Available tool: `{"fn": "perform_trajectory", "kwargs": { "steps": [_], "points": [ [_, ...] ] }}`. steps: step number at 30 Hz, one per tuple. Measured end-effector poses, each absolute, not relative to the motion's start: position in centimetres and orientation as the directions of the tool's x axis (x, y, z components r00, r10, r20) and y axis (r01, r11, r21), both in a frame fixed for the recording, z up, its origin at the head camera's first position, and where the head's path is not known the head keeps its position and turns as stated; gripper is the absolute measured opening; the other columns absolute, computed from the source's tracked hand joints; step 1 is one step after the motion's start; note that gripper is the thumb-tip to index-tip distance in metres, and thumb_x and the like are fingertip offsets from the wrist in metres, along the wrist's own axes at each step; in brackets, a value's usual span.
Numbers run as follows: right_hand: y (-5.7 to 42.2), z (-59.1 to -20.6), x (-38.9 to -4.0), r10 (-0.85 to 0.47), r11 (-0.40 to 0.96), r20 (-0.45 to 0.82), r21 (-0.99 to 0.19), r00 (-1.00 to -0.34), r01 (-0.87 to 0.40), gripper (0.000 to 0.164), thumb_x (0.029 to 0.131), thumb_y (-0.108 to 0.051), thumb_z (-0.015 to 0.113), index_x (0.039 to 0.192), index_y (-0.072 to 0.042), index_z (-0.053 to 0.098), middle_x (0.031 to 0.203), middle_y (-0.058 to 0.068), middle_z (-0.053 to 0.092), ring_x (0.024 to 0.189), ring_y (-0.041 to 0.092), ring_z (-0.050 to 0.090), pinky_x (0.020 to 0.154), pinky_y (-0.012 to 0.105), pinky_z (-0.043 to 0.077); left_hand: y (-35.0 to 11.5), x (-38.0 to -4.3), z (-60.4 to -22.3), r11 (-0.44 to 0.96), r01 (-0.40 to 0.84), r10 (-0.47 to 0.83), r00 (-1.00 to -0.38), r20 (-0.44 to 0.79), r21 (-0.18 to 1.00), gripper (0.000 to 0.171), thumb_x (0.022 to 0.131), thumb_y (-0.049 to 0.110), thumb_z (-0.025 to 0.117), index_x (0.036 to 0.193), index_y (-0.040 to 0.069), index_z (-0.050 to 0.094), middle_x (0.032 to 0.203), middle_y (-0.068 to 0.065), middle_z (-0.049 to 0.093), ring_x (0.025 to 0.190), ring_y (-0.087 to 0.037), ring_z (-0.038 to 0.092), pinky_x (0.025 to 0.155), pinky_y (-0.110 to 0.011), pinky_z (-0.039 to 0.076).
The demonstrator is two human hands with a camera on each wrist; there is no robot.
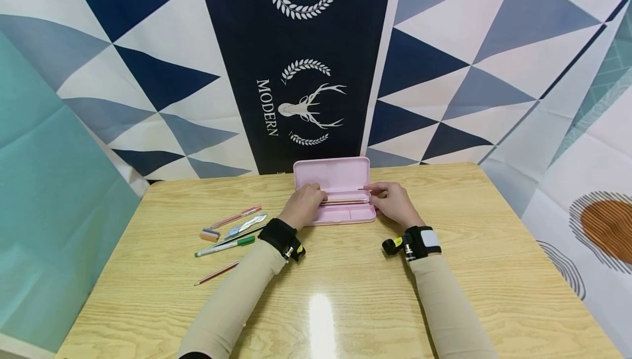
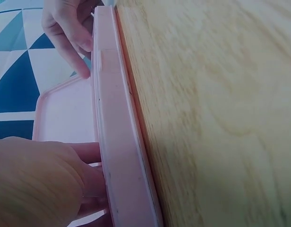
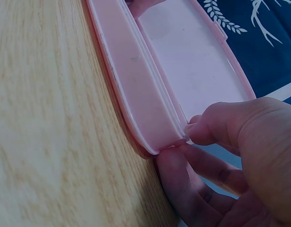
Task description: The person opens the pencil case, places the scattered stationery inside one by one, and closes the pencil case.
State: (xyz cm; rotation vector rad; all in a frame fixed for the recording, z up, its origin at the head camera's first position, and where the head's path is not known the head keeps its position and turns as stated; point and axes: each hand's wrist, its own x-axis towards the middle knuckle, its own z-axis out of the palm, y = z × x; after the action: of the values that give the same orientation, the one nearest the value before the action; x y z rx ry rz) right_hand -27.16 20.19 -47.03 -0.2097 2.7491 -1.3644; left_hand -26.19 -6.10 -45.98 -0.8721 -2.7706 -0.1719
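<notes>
A pink pencil case [image 1: 332, 173] stands with its lid raised at the back of the table. In its tray lies a yellowish striped pencil [image 1: 344, 202]. My left hand [image 1: 304, 203] reaches over the case's left end, with bent fingers at the pencil's left end; their tips are hidden behind the front wall in the left wrist view. At the other end, my right hand [image 1: 392, 201] grips the case's corner. In the right wrist view its thumb [image 3: 207, 125] lies at the rim and other fingers curl below, outside the end wall.
Left of the case lie a pink pen [image 1: 237, 217], an eraser [image 1: 209, 235], a silvery wrapped item [image 1: 247, 225], a green-capped pen [image 1: 224, 246] and a reddish pencil [image 1: 216, 273]. The patterned cloth [image 1: 316, 128] hangs right behind the table [image 1: 360, 293].
</notes>
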Motion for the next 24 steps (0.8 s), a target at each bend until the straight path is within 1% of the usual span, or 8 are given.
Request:
{"fn": "perform_trajectory", "kwargs": {
  "steps": [4, 10, 15, 19, 24],
  "points": [
    [20.14, -46.94, -27.25, -0.144, 0.590, -0.015, -0.804, -0.989, -0.074, 0.032, 0.092, -0.008, 0.065, 0.123, -0.011, 0.072, 0.110, 0.018, 0.071, 0.082, 0.024, 0.066, 0.059, 0.026, 0.059, -6.05, -26.30, -45.98, 0.820, 0.571, 0.546, -0.801, 0.247, 0.037, 0.023, 0.086, -0.006, 0.065, 0.089, 0.013, 0.078, 0.081, -0.005, 0.064, 0.077, -0.022, 0.064, 0.068, -0.037, 0.057],
    [20.19, -46.85, -27.24, -0.141, 0.592, -0.015, -0.802, -0.990, -0.072, 0.032, 0.092, -0.009, 0.065, 0.123, -0.011, 0.072, 0.111, 0.018, 0.071, 0.080, 0.023, 0.066, 0.059, 0.025, 0.059, -6.18, -26.36, -45.94, 0.808, 0.587, 0.559, -0.789, 0.256, 0.046, 0.025, 0.087, -0.007, 0.064, 0.090, 0.013, 0.079, 0.081, -0.006, 0.065, 0.077, -0.021, 0.064, 0.067, -0.037, 0.056],
    [20.22, -46.92, -27.25, -0.143, 0.589, -0.021, -0.805, -0.989, -0.069, 0.032, 0.092, -0.008, 0.065, 0.124, -0.011, 0.071, 0.112, 0.018, 0.071, 0.083, 0.025, 0.066, 0.060, 0.025, 0.059, -6.35, -26.23, -45.88, 0.801, 0.595, 0.559, -0.784, 0.268, 0.070, 0.026, 0.087, -0.007, 0.062, 0.090, 0.013, 0.079, 0.079, -0.006, 0.064, 0.077, -0.022, 0.065, 0.065, -0.038, 0.056],
    [20.15, -46.96, -27.23, -0.145, 0.589, -0.017, -0.805, -0.989, -0.073, 0.033, 0.092, -0.008, 0.065, 0.124, -0.010, 0.071, 0.113, 0.018, 0.070, 0.086, 0.026, 0.066, 0.061, 0.026, 0.059, -6.42, -26.21, -45.86, 0.807, 0.584, 0.546, -0.795, 0.265, 0.088, 0.025, 0.088, -0.005, 0.062, 0.091, 0.014, 0.079, 0.080, -0.006, 0.064, 0.078, -0.022, 0.064, 0.064, -0.039, 0.057],
    [20.07, -47.01, -27.19, -0.144, 0.593, -0.016, -0.802, -0.989, -0.073, 0.032, 0.092, -0.009, 0.065, 0.124, -0.010, 0.071, 0.114, 0.018, 0.070, 0.089, 0.027, 0.065, 0.062, 0.027, 0.060, -6.51, -26.14, -45.85, 0.810, 0.578, 0.541, -0.801, 0.258, 0.098, 0.026, 0.088, -0.005, 0.063, 0.095, 0.014, 0.079, 0.083, -0.006, 0.067, 0.081, -0.022, 0.066, 0.067, -0.039, 0.058]
  ]
}}
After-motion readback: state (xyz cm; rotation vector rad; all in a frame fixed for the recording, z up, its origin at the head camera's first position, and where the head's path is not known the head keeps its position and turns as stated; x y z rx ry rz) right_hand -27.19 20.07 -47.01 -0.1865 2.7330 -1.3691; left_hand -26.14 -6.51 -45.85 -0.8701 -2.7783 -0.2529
